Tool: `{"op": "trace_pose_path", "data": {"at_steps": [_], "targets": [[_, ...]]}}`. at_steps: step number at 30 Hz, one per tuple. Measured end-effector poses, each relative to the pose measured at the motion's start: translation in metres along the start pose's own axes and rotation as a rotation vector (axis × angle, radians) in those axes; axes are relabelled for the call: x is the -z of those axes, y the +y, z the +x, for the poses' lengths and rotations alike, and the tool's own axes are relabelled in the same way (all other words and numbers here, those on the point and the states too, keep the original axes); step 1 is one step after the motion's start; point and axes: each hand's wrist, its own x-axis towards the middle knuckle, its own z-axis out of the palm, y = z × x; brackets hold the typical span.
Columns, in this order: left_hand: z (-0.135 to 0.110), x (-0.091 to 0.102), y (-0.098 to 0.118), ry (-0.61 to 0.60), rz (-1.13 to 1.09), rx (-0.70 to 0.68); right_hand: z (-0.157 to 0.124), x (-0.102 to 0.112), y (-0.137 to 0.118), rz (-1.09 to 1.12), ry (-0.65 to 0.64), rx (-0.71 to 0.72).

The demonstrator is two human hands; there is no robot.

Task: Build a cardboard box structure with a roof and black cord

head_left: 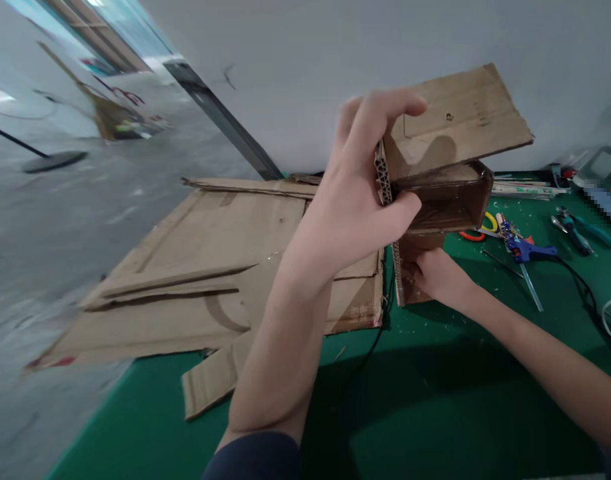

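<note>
My left hand (353, 200) grips the edge of a hand-built cardboard box (468, 120), with its thumb at the middle opening and its fingers over the upper flap. The box is held up above the green table, its flap slanting to the right and an open compartment beneath it. Corrugated layers show along its left edge. Below that compartment, my right hand (443, 277) has its fingers curled against the lower cardboard part. Its fingertips are partly hidden there.
Large flattened cardboard sheets (225, 233) and a loose strip (213, 380) lie on the green table (385, 413). To the right are a blue glue gun (528, 251), scissors (489, 223), pliers (575, 233) and a cable (583, 283). A wall (295, 73) stands behind.
</note>
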Motion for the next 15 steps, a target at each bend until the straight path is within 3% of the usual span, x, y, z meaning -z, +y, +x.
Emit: {"op": "trace_pose_path", "data": {"at_steps": [15], "targets": [[-0.0020, -0.0004, -0.0088, -0.008, -0.012, 0.021, -0.0006, -0.0059, 0.0012, -0.045, -0.058, 0.002]]}}
